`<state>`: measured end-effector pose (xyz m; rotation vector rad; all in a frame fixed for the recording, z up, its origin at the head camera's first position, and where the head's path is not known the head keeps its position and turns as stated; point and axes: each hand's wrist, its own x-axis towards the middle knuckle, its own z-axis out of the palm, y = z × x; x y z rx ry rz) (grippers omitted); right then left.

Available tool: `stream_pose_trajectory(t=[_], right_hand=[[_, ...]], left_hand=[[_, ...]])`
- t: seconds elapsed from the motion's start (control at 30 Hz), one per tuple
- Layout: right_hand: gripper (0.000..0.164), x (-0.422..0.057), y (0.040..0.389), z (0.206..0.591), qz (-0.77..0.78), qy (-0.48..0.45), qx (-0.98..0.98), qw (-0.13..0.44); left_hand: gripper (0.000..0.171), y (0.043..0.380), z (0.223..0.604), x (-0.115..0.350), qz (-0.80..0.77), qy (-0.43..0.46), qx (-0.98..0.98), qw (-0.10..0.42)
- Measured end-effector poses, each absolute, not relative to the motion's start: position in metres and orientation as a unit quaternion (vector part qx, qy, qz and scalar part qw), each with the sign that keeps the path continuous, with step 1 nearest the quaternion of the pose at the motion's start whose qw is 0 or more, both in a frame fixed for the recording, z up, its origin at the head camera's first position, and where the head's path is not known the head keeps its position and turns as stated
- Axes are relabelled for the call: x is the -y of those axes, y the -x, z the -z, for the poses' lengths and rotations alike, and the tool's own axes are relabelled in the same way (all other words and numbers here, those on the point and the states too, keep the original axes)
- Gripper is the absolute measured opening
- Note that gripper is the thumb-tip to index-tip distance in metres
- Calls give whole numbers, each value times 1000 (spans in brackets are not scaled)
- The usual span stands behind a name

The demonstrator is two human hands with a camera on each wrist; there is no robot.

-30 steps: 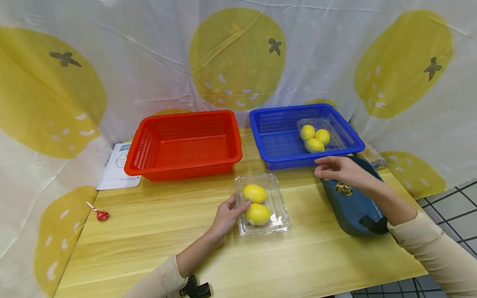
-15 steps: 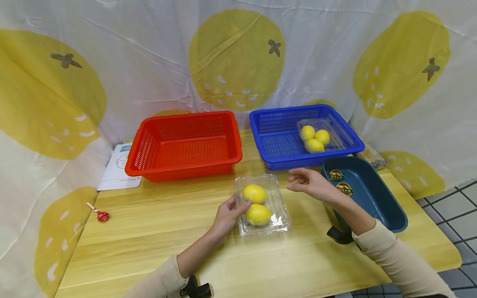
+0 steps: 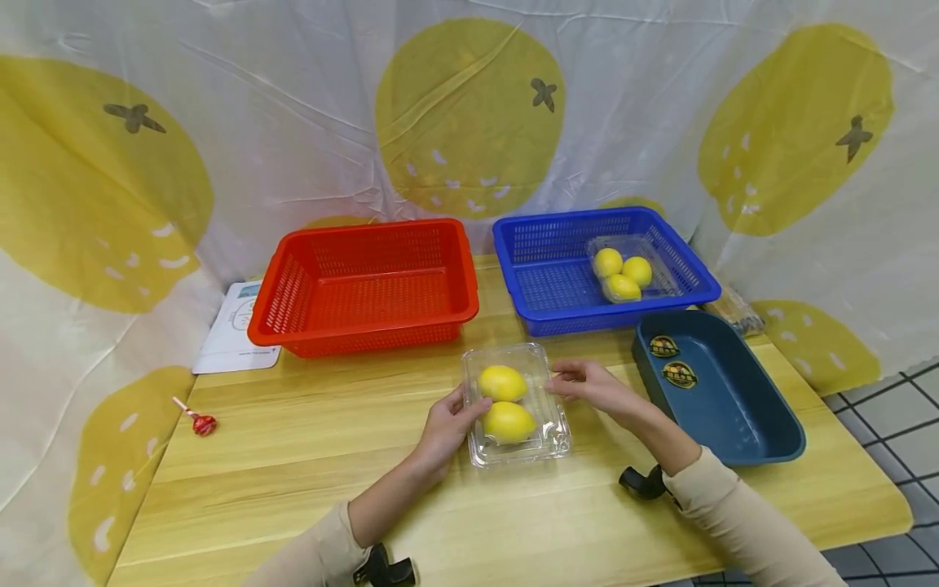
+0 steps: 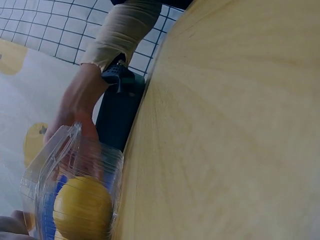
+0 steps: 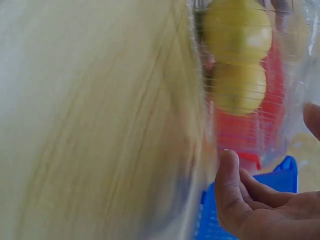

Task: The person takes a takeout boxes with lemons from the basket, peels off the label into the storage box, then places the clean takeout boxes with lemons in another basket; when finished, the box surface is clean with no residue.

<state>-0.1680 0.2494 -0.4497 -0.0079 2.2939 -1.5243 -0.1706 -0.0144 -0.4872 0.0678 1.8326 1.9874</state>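
Note:
A clear plastic clamshell box with two lemons inside lies on the table, its lid down. My left hand grips its left side, thumb over the top edge beside the lemons. At the opposite side is my right hand, fingertips right at the box's right edge. In the right wrist view, the right hand's fingers are bent near the box corner, with a gap to the thumb. One lemon shows through the plastic in the left wrist view.
Behind stand a red basket and a blue basket holding another box of lemons. A dark teal tray with stickers sits at right. A red lollipop and a white printed sheet lie at left.
My right hand has come left and down from over the dark teal tray to the right edge of the clamshell box. The left hand and the box have stayed put.

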Motion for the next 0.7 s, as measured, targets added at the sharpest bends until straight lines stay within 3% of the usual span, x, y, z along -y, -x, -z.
stream_pose_trajectory(t=[0.37, 0.7], right_hand=[[60, -238, 168, 463, 615, 9, -732, 293], [66, -237, 167, 466, 616, 16, -732, 292]], left_hand=[[70, 169, 491, 14, -734, 4, -645, 213], [70, 168, 492, 15, -741, -26, -635, 215]])
